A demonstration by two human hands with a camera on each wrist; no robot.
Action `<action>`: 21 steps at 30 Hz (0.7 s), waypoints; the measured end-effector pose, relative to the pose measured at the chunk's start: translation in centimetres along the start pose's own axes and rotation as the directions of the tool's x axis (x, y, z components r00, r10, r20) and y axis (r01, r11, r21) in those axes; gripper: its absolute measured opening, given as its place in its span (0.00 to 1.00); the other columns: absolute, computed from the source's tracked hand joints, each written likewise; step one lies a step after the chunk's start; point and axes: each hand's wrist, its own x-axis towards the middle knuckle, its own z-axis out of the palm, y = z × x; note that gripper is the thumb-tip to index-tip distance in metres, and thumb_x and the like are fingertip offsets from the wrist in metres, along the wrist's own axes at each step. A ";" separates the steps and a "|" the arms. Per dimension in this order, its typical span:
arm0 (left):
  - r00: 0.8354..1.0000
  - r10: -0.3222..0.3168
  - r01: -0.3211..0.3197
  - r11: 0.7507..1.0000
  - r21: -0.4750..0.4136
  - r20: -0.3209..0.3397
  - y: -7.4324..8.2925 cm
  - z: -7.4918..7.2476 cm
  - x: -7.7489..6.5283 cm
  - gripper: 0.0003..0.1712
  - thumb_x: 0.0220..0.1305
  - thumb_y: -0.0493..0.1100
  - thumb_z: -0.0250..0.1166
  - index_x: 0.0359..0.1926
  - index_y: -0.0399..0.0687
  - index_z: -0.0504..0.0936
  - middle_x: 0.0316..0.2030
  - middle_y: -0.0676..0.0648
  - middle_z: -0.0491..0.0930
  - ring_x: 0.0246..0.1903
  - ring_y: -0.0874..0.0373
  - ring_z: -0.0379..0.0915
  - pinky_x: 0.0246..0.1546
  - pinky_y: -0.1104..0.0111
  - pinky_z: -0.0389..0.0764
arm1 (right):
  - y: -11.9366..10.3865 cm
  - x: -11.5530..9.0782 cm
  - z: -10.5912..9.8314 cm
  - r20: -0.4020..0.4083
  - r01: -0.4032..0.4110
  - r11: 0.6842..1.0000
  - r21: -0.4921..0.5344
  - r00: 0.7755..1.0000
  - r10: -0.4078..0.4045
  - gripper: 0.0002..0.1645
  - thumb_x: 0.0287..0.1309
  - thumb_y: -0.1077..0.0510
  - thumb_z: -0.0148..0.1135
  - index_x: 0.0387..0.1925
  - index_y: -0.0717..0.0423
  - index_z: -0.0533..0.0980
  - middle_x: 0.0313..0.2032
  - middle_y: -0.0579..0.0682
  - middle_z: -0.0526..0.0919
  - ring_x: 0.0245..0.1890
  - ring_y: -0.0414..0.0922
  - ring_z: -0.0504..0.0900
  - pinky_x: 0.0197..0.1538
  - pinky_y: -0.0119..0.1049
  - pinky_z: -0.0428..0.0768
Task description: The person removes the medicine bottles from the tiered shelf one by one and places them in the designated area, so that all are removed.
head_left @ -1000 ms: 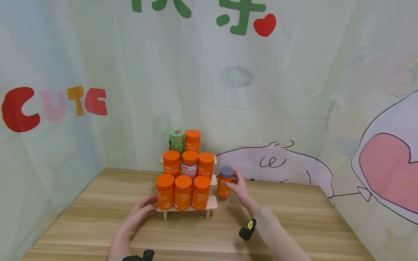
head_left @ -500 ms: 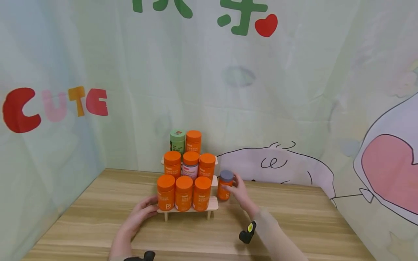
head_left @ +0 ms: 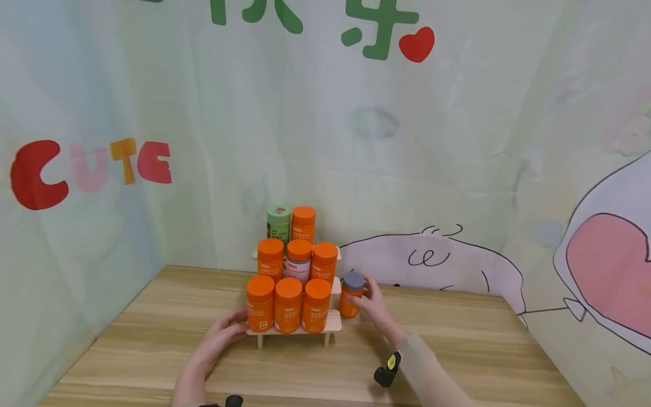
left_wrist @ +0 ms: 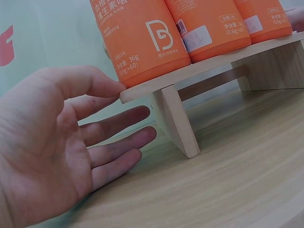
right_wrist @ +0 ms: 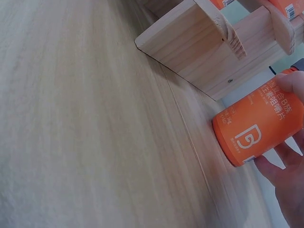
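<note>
Three orange jars with orange lids (head_left: 288,305) stand on the lowest step of a wooden stepped rack (head_left: 333,321). My left hand (left_wrist: 52,137) is at the rack's front left corner. Its thumb and index finger pinch the end of the board, while the other fingers extend loosely below it. To the right of the rack, my right hand (head_left: 374,305) grips an orange jar with a grey lid (head_left: 348,307), thumb in front and fingers around the far side. In the right wrist view, that jar's base is at the tabletop; whether it touches cannot be told.
On the middle step, a pink-labelled jar (head_left: 298,270) stands between two orange jars. The top step bears a green jar (head_left: 278,226) and an orange jar (head_left: 303,225). A printed curtain (head_left: 229,141) rises behind the wooden table (head_left: 458,339).
My right hand has brought the grey-lidded jar slightly nearer to me, beside the rack. My left hand stays at the rack's corner. The head view has shifted a little.
</note>
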 end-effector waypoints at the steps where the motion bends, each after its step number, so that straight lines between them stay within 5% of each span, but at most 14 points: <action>1: 1.000 0.001 -0.001 1.000 -0.001 -0.004 0.0 0.0 0.0 0.34 0.65 0.34 0.55 0.68 0.23 0.58 0.68 0.25 0.59 0.44 0.76 0.72 0.48 0.75 0.77 | 0.2 0.0 0.0 -0.001 -0.001 1.000 -0.001 1.000 0.001 0.41 0.58 0.63 0.63 0.70 0.65 0.57 0.65 0.68 0.66 0.64 0.67 0.66 0.64 0.64 0.66; 9: 1.000 -0.008 0.008 1.000 -0.011 -0.021 0.0 0.1 0.0 0.34 0.64 0.35 0.57 0.68 0.24 0.60 0.68 0.26 0.61 0.45 0.74 0.72 0.48 0.74 0.78 | 2.2 1.1 -0.2 -0.034 0.019 1.000 -0.024 0.999 -0.020 0.43 0.56 0.61 0.66 0.70 0.63 0.58 0.64 0.65 0.68 0.64 0.63 0.67 0.65 0.60 0.67; 21: 1.000 -0.019 0.018 1.000 -0.005 -0.014 0.0 0.0 0.1 0.34 0.65 0.36 0.56 0.68 0.25 0.60 0.68 0.27 0.61 0.47 0.71 0.72 0.49 0.74 0.78 | -1.1 2.5 -1.6 -0.097 0.149 0.989 0.003 0.984 -0.148 0.37 0.61 0.64 0.60 0.68 0.68 0.58 0.65 0.69 0.65 0.66 0.64 0.64 0.68 0.61 0.63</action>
